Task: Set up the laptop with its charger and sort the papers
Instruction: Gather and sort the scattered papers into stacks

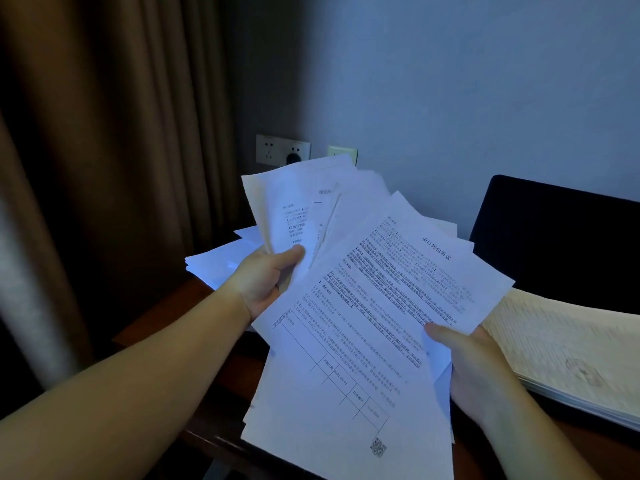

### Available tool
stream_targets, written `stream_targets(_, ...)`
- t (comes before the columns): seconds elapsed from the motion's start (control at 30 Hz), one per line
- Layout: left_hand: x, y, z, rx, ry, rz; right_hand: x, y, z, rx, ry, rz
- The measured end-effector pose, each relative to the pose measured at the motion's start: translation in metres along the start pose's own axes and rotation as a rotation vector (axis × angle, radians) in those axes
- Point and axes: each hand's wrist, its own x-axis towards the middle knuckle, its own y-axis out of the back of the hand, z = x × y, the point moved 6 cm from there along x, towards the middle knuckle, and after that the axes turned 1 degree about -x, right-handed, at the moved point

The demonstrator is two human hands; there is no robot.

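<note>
I hold a fanned bundle of printed papers above a dark wooden desk (162, 313). My left hand (266, 282) grips several upright sheets (298, 216), thumb on the front. My right hand (474, 368) pinches a printed sheet (381, 306) with a table and a QR code, thumb on top. More white papers (218, 261) lie on the desk behind my left hand. The laptop (561, 237) stands open at the right, its screen dark. A black plug (293, 158) sits in the wall socket (282, 149); no cable is visible.
A thick stack of yellowish pages (571, 348) lies at the right, in front of the laptop. Brown curtains (114, 150) hang at the left. A second wall plate (343, 154) shows behind the papers. The room is dim.
</note>
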Motion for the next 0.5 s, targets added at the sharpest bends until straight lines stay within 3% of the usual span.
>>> stream_targets(0.23, 0.003, -0.003, 0.004, 0.03, 0.031, 0.005, -0.004, -0.003, -0.003, -0.004, -0.016, -0.03)
stream_targets(0.5, 0.002, 0.001, 0.008, 0.179, 0.023, -0.029, -0.007, -0.002, -0.016, 0.017, 0.098, 0.0)
